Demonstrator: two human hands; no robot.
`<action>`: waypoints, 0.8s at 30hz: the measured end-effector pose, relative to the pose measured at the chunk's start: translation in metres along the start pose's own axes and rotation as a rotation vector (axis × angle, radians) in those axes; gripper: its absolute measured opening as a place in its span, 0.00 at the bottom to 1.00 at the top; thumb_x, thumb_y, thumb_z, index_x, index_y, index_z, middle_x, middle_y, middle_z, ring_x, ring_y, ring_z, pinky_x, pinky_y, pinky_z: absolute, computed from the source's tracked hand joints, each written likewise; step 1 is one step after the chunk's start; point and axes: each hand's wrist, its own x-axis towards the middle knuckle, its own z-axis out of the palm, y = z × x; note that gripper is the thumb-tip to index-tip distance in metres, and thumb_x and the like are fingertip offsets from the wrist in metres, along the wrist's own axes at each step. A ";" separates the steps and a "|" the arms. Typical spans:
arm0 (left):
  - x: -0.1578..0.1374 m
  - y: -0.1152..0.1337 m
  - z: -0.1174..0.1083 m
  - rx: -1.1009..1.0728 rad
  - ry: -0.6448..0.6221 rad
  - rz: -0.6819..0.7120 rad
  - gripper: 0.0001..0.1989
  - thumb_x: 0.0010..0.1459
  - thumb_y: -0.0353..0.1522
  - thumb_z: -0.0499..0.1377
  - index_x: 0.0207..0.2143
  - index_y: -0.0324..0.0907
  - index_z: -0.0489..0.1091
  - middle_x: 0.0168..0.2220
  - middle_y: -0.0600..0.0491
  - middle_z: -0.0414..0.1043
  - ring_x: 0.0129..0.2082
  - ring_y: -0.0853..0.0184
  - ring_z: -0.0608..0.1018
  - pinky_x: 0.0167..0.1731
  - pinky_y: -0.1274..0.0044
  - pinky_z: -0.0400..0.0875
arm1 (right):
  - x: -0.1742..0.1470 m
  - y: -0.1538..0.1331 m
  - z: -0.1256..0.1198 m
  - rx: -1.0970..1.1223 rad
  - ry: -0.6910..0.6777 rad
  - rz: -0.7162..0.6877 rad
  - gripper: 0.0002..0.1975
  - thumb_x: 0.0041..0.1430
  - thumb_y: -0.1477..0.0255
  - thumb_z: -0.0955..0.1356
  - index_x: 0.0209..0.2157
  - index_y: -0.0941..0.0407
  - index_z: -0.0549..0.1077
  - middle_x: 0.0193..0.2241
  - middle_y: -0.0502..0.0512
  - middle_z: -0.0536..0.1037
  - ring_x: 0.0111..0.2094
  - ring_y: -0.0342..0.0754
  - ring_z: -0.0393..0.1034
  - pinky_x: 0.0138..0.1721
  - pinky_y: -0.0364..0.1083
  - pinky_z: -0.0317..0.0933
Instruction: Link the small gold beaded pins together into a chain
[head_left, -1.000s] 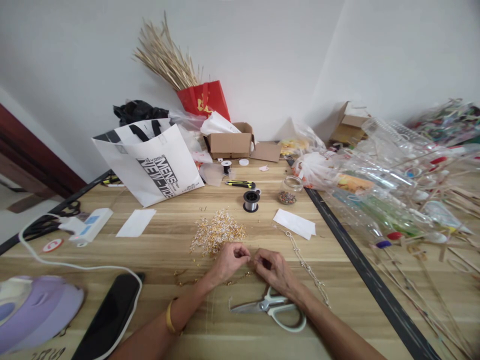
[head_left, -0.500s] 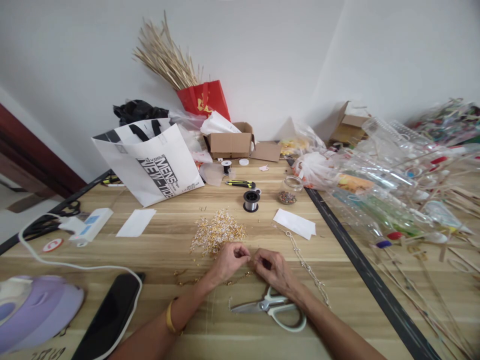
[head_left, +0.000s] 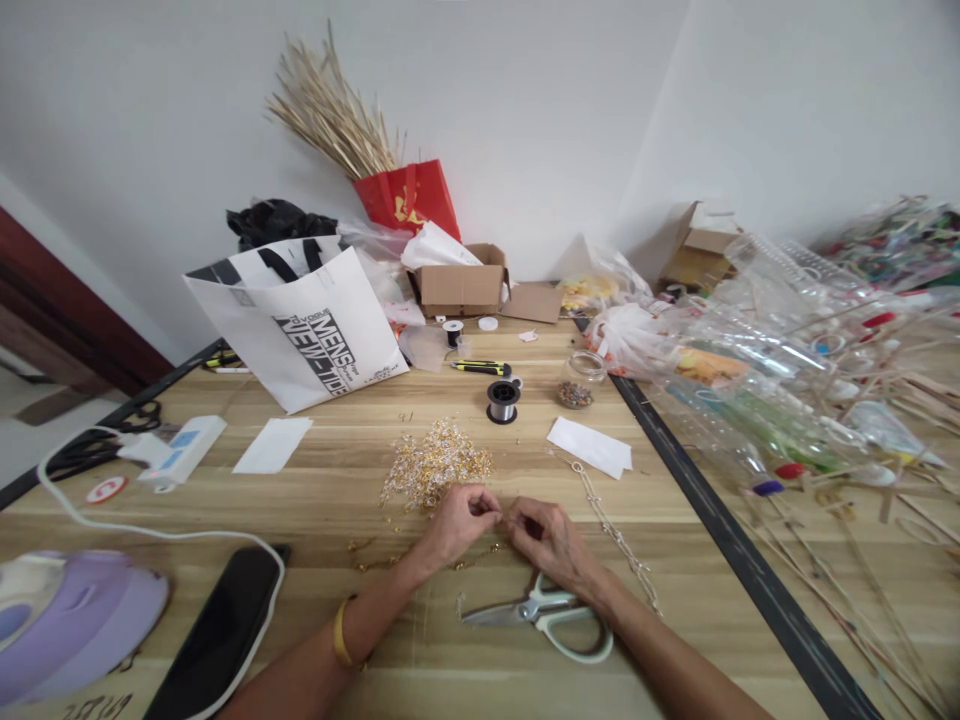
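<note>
Far left of the bead pile (head_left: 436, 465): a purple appliance (head_left: 94, 615) above cropped, hard-to-read handwritten digits. Left of the pile, in turn: a white power strip (head_left: 193, 448), a black smartphone (head_left: 217, 630). Beyond the pile to the left: a white tote bag (head_left: 300, 325) lettered "TO VOGUE," "MENS" and "NEW-T…," smaller print unclear. Behind the pile, a red gift bag (head_left: 439, 195) with gold motif. Just in front of the pile on the wooden table (head_left: 420, 395): the left hand (head_left: 459, 525), thumb and forefinger pinched together, contents too small to tell. Beyond the pile to the right: a wire spool (head_left: 503, 405). Right of the pile's near edge: the right hand (head_left: 551, 540), fingers curled inward, contents likewise impossible to tell. Nearer than the pile: pale-handled scissors (head_left: 536, 608). Farther right of the pile: a bead jar (head_left: 576, 395), plastic bottles (head_left: 787, 430).
</note>
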 end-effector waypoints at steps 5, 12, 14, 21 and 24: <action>0.000 -0.002 0.001 0.000 0.008 0.011 0.01 0.44 0.26 0.60 0.22 0.36 0.70 0.22 0.53 0.72 0.24 0.70 0.73 0.27 0.80 0.67 | -0.001 0.000 0.000 0.003 0.000 -0.003 0.05 0.52 0.78 0.62 0.24 0.59 0.67 0.20 0.46 0.67 0.22 0.39 0.59 0.24 0.37 0.50; 0.000 0.001 0.001 0.008 0.020 0.007 0.01 0.43 0.25 0.60 0.22 0.35 0.70 0.22 0.52 0.72 0.24 0.70 0.73 0.26 0.80 0.66 | -0.001 0.002 0.000 0.000 -0.002 0.000 0.05 0.52 0.78 0.62 0.24 0.59 0.67 0.20 0.46 0.67 0.22 0.39 0.59 0.24 0.37 0.50; -0.001 0.002 0.001 0.010 0.019 0.011 0.01 0.44 0.26 0.60 0.22 0.35 0.70 0.22 0.53 0.72 0.23 0.70 0.72 0.26 0.80 0.66 | 0.000 0.001 0.000 -0.001 0.001 -0.001 0.05 0.52 0.78 0.62 0.23 0.59 0.67 0.19 0.46 0.67 0.22 0.39 0.58 0.24 0.37 0.50; -0.001 0.002 0.001 -0.005 0.028 0.005 0.01 0.44 0.26 0.60 0.22 0.35 0.70 0.22 0.52 0.72 0.24 0.69 0.73 0.27 0.79 0.67 | 0.000 0.000 0.000 0.002 0.003 0.000 0.05 0.52 0.78 0.62 0.24 0.59 0.67 0.20 0.46 0.67 0.22 0.39 0.58 0.24 0.37 0.50; 0.000 0.002 0.001 0.002 0.028 0.004 0.01 0.43 0.26 0.60 0.22 0.36 0.70 0.22 0.53 0.72 0.24 0.70 0.72 0.26 0.80 0.67 | 0.000 0.001 0.000 -0.002 0.006 0.002 0.05 0.51 0.78 0.62 0.24 0.59 0.67 0.19 0.46 0.66 0.22 0.39 0.58 0.24 0.37 0.50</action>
